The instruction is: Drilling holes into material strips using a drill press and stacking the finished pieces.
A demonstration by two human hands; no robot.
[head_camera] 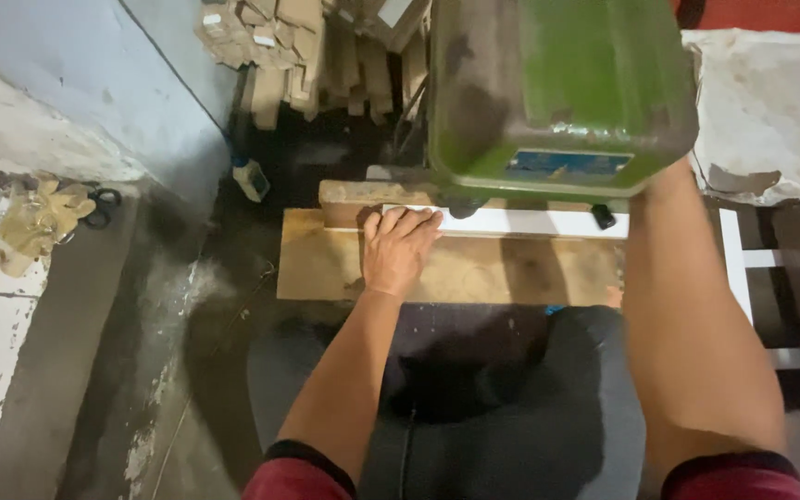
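My left hand (398, 248) lies flat, fingers together, on the wooden work table (474, 273) of a green drill press (557, 88). Its fingertips press on a long white strip (530, 222) that lies against a wooden fence (349, 194) under the machine head. My right arm (687, 306) reaches up behind the green head; that hand is hidden by the machine. A small black knob (604, 217) sits on the strip at the right.
Stacked wooden pieces (307, 56) lean at the back. A small bottle (251, 179) stands on the floor at left. Scissors (99, 206) and a crumpled rag (39, 222) lie on a tiled ledge. White frames (770, 259) stand at the right.
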